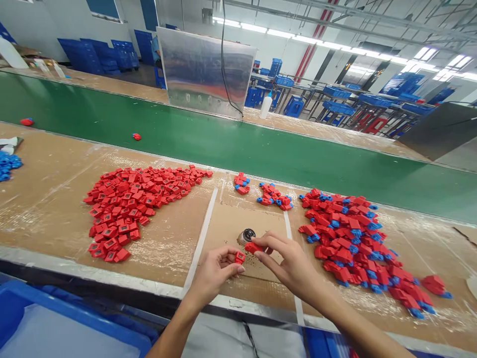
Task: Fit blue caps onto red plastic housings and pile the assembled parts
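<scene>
My left hand (pixel 218 271) pinches a small red plastic part (pixel 240 257) between thumb and fingers, low over the cardboard-covered bench. My right hand (pixel 286 261) grips another red plastic piece (pixel 254 247) at its fingertips, right beside a small round metal fixture (pixel 246 235) set in the bench. The two hands are close together, the parts a few centimetres apart. A pile of plain red parts (pixel 130 204) lies to the left. A pile of red parts with blue pieces (pixel 357 243) lies to the right.
Two small clusters of red-and-blue parts (pixel 274 195) sit behind the fixture. A green conveyor belt (pixel 238 144) runs behind the bench, carrying stray red pieces (pixel 136 136). Blue bits (pixel 8 164) lie at far left. A blue bin (pixel 55 323) stands below the bench edge. A metal panel (pixel 204 72) rises beyond.
</scene>
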### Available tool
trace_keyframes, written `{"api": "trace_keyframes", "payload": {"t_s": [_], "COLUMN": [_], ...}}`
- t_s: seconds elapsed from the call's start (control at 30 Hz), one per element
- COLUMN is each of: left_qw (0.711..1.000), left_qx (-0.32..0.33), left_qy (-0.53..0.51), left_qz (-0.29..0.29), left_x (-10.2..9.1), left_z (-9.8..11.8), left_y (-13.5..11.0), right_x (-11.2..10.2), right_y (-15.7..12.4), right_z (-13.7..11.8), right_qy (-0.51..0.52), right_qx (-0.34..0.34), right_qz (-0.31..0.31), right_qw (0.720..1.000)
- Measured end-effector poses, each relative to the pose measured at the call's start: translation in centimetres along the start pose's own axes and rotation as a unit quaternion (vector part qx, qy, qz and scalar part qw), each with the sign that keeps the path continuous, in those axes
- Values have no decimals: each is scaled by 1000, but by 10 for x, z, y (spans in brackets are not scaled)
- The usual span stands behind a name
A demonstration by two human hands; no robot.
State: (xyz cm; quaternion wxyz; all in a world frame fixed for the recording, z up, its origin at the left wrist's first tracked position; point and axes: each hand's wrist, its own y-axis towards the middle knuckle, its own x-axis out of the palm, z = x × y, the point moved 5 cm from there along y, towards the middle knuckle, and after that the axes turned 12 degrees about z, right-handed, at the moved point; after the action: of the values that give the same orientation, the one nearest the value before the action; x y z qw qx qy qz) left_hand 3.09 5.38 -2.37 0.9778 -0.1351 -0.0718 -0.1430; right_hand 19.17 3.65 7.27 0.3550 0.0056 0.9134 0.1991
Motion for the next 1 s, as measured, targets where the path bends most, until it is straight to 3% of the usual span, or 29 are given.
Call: {"api": "trace_keyframes", "payload": {"t_s": [0.2, 0.5, 0.83, 0.93, 1.0], "left_qw": [1000, 999, 992, 981, 955], "left_qx": [12, 6, 55, 39, 63], "left_qy": [16, 34, 111, 158, 274], "left_qz": [-12, -33, -34, -102, -99], "left_x": [2, 2, 1, -2, -17], "left_z": [5, 2, 5, 16, 38], "left_y": [-1, -5, -9, -5, 14], "right_x": [15, 29, 49, 27, -20], "right_y": [-12, -18, -25, -32, -50], "right_z": [5, 2, -5, -2, 19], "right_qy": [10, -29, -50, -10, -36], "right_qx": [16, -19, -38, -14, 20], "right_qz": [-17, -67, -30, 9, 105], "right_qw": [1000, 997, 998, 1000, 994]}}
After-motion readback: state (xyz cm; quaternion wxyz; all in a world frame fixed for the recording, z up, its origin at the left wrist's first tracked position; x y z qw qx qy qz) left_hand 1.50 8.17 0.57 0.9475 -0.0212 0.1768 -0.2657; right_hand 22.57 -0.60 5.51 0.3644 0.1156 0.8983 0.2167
